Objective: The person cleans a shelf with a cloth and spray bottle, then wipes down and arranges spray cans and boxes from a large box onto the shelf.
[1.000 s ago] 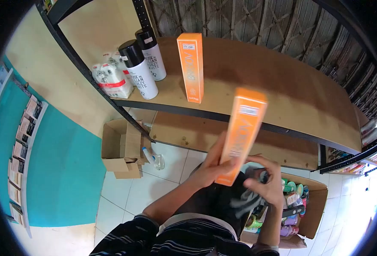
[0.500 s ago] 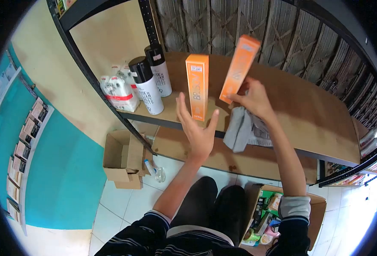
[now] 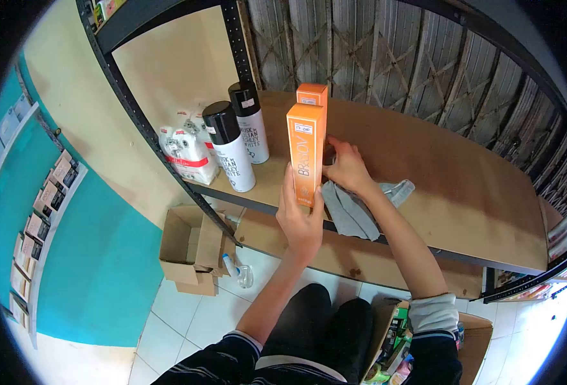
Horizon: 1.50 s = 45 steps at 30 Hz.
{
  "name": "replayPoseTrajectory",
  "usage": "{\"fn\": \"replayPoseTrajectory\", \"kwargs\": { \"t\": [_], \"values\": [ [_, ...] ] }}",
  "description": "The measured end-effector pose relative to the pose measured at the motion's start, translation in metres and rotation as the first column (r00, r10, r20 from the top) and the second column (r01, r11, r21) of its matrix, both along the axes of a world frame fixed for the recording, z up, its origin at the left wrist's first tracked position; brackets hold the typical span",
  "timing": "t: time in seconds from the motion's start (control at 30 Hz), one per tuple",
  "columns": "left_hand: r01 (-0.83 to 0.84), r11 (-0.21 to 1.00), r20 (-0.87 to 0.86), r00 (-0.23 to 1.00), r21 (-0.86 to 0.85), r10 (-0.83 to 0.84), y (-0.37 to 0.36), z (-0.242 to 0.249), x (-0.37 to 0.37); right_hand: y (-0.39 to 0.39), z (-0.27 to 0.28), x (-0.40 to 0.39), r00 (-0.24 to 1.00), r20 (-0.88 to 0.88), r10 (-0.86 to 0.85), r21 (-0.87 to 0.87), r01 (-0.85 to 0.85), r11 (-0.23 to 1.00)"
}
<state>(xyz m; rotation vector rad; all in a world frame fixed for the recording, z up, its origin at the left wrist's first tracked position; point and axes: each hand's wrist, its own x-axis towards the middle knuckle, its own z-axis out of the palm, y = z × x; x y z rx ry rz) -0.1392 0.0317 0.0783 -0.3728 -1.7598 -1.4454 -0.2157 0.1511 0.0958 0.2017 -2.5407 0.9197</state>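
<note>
Your left hand [image 3: 301,221] cupping the front tall orange cardboard box [image 3: 306,154] on the wooden shelf [image 3: 450,186], your right hand [image 3: 346,168] pressing the rear orange box [image 3: 313,94], grey cloth [image 3: 349,212] beside it.

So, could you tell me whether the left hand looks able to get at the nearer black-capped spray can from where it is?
Probably yes: the left hand is at the front orange box, and the nearer black-capped spray can stands just beside it near the shelf edge, nothing between.
</note>
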Motion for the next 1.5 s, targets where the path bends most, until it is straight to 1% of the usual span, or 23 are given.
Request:
{"fn": "replayPoseTrajectory", "kwargs": {
  "t": [0.07, 0.13, 0.23, 0.33, 0.4, 0.47, 0.53, 0.6, 0.67, 0.73, 0.83, 0.97, 1.03, 1.13, 1.27, 1.33, 1.37, 1.43, 1.5],
  "values": [
    [-0.003, 1.0, 0.0, 1.0, 0.003, 0.003, -0.003, -0.001, -0.002, -0.007, 0.012, 0.008, 1.0, 0.0, -0.009, -0.016, 0.009, 1.0],
    [-0.006, 1.0, -0.002, 1.0, 0.007, 0.006, -0.006, -0.002, -0.004, -0.01, 0.02, 0.011, 0.985, 0.169, 0.037, 0.039, -0.044, 0.998],
    [-0.025, 1.0, -0.023, 0.999, -0.017, 0.024, -0.011, -0.002, -0.006, -0.012, 0.013, 0.005, 0.983, 0.172, 0.06, 0.056, -0.071, 0.996],
    [-0.013, 1.0, 0.001, 1.0, -0.021, 0.013, -0.013, -0.002, -0.007, -0.012, 0.011, 0.002, 0.983, 0.167, 0.072, 0.069, -0.085, 0.994],
    [0.028, 0.999, -0.012, 1.0, -0.028, -0.028, -0.013, -0.002, -0.007, -0.013, 0.014, 0.004, 0.985, 0.157, 0.078, 0.065, -0.089, 0.994],
    [0.029, 0.999, -0.011, 0.999, -0.035, -0.03, -0.014, -0.003, -0.007, -0.014, 0.01, 0.004, 0.985, 0.148, 0.085, 0.06, -0.094, 0.994],
    [0.028, 0.999, -0.013, 1.0, -0.045, -0.028, -0.017, -0.004, -0.009, -0.017, 0.001, -0.003, 0.994, 0.083, 0.074, 0.045, -0.078, 0.996],
    [0.009, 0.998, -0.044, 0.999, -0.064, -0.012, -0.02, -0.005, -0.013, -0.021, 0.008, 0.001, 0.992, 0.099, 0.082, 0.045, -0.087, 0.995],
    [-0.001, 0.998, -0.031, 1.0, -0.067, -0.001, -0.022, -0.003, -0.014, -0.022, 0.01, 0.0, 0.99, 0.116, 0.086, 0.047, -0.092, 0.995],
    [-0.006, 0.998, -0.018, 1.0, -0.068, 0.004, -0.024, -0.002, -0.014, -0.02, 0.007, -0.005, 0.981, 0.147, 0.124, 0.058, -0.134, 0.989],
    [0.008, 0.996, -0.018, 1.0, -0.087, -0.01, -0.025, -0.002, -0.014, -0.022, 0.01, 0.002, 0.991, 0.102, 0.089, 0.075, -0.097, 0.993],
    [-0.021, 0.997, -0.045, 0.999, -0.079, 0.017, -0.026, -0.004, -0.017, -0.022, 0.01, -0.001, 0.985, 0.137, 0.106, 0.062, -0.116, 0.991],
    [-0.032, 0.996, -0.05, 0.998, -0.087, 0.028, -0.028, -0.005, -0.019, -0.025, 0.003, -0.005, 0.996, 0.058, 0.071, 0.085, -0.076, 0.994],
    [-0.051, 0.992, -0.042, 0.998, -0.112, 0.046, -0.032, -0.005, -0.021, -0.03, 0.01, -0.001, 0.991, 0.1, 0.09, 0.045, -0.094, 0.995],
    [-0.02, 0.994, -0.017, 1.0, -0.107, 0.019, -0.037, -0.004, -0.022, -0.033, 0.003, -0.009, 0.991, 0.11, 0.077, 0.04, -0.082, 0.996],
    [-0.002, 0.993, -0.004, 1.0, -0.12, 0.001, -0.04, -0.004, -0.023, -0.033, 0.001, -0.008, 0.998, 0.041, 0.054, 0.072, -0.057, 0.996],
    [-0.019, 0.992, -0.001, 1.0, -0.126, 0.019, -0.041, -0.005, -0.024, -0.033, 0.006, -0.005, 0.998, 0.041, 0.054, 0.07, -0.056, 0.996],
    [-0.035, 0.99, 0.001, 0.999, -0.134, 0.035, -0.042, -0.006, -0.026, -0.033, 0.016, 0.0, 0.988, 0.121, 0.098, 0.056, -0.105, 0.993],
    [-0.065, 0.987, -0.016, 0.998, -0.145, 0.063, -0.044, -0.007, -0.027, -0.031, 0.014, -0.002, 0.985, 0.13, 0.113, 0.052, -0.12, 0.991]
  ]
}}
